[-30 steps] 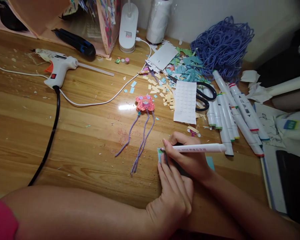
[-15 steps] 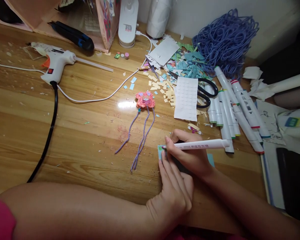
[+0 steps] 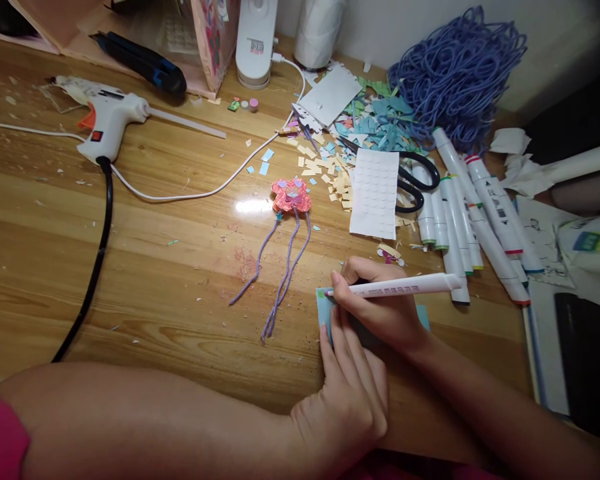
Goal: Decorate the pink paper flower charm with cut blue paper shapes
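Observation:
A white marker pen (image 3: 405, 287) is gripped in my right hand (image 3: 380, 300), its purple tip touching a light blue paper (image 3: 324, 310) near a green mark at the corner. My left hand (image 3: 347, 387) lies on the lower part of that paper, fingers stretched out and pressing it against the table; both hands hide much of the sheet. Up and to the left of them rests a pink flower-shaped piece (image 3: 291, 195) with purple strings (image 3: 286, 280) trailing toward me.
Black-handled scissors (image 3: 417, 180) lie under a white dotted sheet (image 3: 375, 193), beside paper scraps (image 3: 337, 180). Several markers (image 3: 495, 213) and blue cord (image 3: 455, 77) fill the right. A glue gun (image 3: 113, 120) and a cutter (image 3: 140, 63) lie at the left.
My left fingers have shifted slightly down and right, so more of the blue paper shows. The pen in my right hand is tilted a little more. The whole view has shifted slightly.

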{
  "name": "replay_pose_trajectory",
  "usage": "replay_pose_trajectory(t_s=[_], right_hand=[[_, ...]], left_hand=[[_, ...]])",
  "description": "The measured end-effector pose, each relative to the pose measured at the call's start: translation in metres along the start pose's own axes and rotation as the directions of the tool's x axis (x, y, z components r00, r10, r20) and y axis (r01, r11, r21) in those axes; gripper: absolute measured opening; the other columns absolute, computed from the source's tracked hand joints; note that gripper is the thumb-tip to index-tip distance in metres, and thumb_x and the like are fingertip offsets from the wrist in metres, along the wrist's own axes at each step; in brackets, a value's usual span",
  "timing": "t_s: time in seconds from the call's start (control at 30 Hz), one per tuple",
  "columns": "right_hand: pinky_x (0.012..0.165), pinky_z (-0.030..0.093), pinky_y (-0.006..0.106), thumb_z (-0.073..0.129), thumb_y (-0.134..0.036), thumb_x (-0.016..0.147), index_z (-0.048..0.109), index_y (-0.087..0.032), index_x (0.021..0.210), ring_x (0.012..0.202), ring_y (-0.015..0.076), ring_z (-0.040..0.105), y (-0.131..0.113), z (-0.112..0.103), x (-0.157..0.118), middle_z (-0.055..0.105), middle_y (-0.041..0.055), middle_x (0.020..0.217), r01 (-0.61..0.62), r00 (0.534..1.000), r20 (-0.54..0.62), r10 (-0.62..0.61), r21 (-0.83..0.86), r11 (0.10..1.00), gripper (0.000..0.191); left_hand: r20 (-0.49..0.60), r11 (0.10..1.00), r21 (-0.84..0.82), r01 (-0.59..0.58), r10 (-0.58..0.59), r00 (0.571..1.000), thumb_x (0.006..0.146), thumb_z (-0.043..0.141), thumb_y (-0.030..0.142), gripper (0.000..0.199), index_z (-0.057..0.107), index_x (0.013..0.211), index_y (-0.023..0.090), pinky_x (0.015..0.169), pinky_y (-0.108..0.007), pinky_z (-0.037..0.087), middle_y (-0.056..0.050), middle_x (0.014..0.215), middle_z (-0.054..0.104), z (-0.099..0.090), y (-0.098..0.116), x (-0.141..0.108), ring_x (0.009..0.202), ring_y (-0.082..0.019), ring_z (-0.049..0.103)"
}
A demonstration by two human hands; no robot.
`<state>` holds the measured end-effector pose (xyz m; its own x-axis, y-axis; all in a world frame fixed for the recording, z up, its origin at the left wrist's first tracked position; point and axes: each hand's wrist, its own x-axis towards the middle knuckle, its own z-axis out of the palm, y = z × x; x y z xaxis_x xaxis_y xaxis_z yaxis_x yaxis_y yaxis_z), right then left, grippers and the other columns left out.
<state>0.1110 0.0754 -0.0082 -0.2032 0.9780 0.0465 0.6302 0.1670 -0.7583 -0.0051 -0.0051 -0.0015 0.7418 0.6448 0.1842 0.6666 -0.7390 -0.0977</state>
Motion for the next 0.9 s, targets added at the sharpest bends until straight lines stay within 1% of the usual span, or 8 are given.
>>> replay_pose_trajectory(t_s=[0.1, 0.2, 0.3, 0.4, 0.57, 0.77, 0.9], right_hand=[[0.042, 0.027, 0.021, 0.053, -0.023, 0.083, 0.035, -0.02, 0.053, 0.042, 0.007, 0.033, -0.0004, 0.0003, 0.0004, 0.038, -0.0063, 0.046, 0.01, 1.0, 0.003, -0.01, -0.002, 1.0, 0.036], [0.041, 0.027, 0.021, 0.054, -0.022, 0.082, 0.034, -0.02, 0.052, 0.041, 0.0068, 0.033, -0.0003, 0.0001, 0.0004, 0.038, -0.0065, 0.045, 0.018, 1.0, 0.002, -0.018, -0.001, 1.0, 0.036], [0.041, 0.028, 0.02, 0.055, -0.022, 0.082, 0.035, -0.02, 0.052, 0.041, 0.0066, 0.034, 0.0004, -0.0001, 0.0, 0.04, -0.0063, 0.044, 0.023, 1.0, 0.014, -0.023, 0.009, 1.0, 0.036], [0.04, 0.029, 0.019, 0.056, -0.022, 0.082, 0.039, -0.019, 0.051, 0.041, 0.0067, 0.037, 0.001, 0.0004, -0.0004, 0.044, -0.0056, 0.044, 0.016, 1.0, 0.021, -0.016, 0.027, 0.999, 0.035], [0.039, 0.031, 0.02, 0.059, -0.026, 0.081, 0.044, -0.019, 0.051, 0.04, 0.0078, 0.04, -0.0006, 0.0022, -0.0011, 0.049, -0.0042, 0.044, -0.025, 1.0, 0.004, 0.025, 0.037, 0.999, 0.034], [0.041, 0.034, 0.021, 0.06, -0.028, 0.081, 0.047, -0.019, 0.052, 0.041, 0.0086, 0.042, -0.0003, 0.0022, -0.0018, 0.051, -0.0036, 0.045, -0.035, 0.999, -0.005, 0.035, 0.06, 0.998, 0.033], [0.041, 0.034, 0.02, 0.06, -0.028, 0.081, 0.046, -0.019, 0.052, 0.041, 0.0083, 0.042, 0.0007, 0.0016, -0.0023, 0.051, -0.004, 0.045, -0.029, 1.0, -0.002, 0.029, 0.074, 0.997, 0.033]], left_hand=[[0.002, 1.0, 0.009, 0.007, -0.007, 1.0, 0.089, 0.043, 0.016, 0.03, 0.062, 0.098, -0.005, 0.083, -0.041, 0.056, -0.027, 0.105, 0.067, 0.0015, 0.0042, -0.0007, 0.103, -0.034, 0.064], [-0.023, 0.999, 0.046, 0.01, -0.009, 1.0, 0.089, 0.043, 0.017, 0.03, 0.063, 0.095, -0.004, 0.081, -0.041, 0.057, -0.026, 0.102, 0.069, 0.003, 0.0037, -0.0004, 0.1, -0.033, 0.066], [-0.056, 0.996, 0.074, -0.039, 0.043, 0.998, 0.089, 0.04, 0.015, 0.03, 0.064, 0.094, -0.002, 0.078, -0.037, 0.059, -0.023, 0.099, 0.071, 0.0038, -0.0007, -0.0007, 0.095, -0.03, 0.069], [-0.057, 0.994, 0.074, -0.074, 0.079, 0.995, 0.089, 0.039, 0.015, 0.03, 0.064, 0.094, -0.001, 0.077, -0.035, 0.059, -0.021, 0.098, 0.072, 0.0042, -0.0041, -0.0017, 0.094, -0.029, 0.069], [-0.066, 0.995, 0.065, -0.069, 0.073, 0.995, 0.089, 0.039, 0.014, 0.03, 0.064, 0.095, 0.0, 0.077, -0.036, 0.059, -0.021, 0.096, 0.072, 0.005, -0.0032, -0.0033, 0.093, -0.029, 0.069], [-0.048, 0.996, 0.061, -0.067, 0.07, 0.996, 0.088, 0.038, 0.015, 0.031, 0.064, 0.096, -0.001, 0.079, -0.036, 0.058, -0.021, 0.098, 0.071, 0.004, -0.003, -0.0018, 0.095, -0.029, 0.069], [-0.09, 0.998, 0.059, -0.02, 0.025, 0.996, 0.086, 0.041, 0.014, 0.028, 0.064, 0.091, -0.001, 0.075, -0.037, 0.06, -0.021, 0.097, 0.072, 0.0042, -0.0018, 0.0004, 0.093, -0.03, 0.069]])
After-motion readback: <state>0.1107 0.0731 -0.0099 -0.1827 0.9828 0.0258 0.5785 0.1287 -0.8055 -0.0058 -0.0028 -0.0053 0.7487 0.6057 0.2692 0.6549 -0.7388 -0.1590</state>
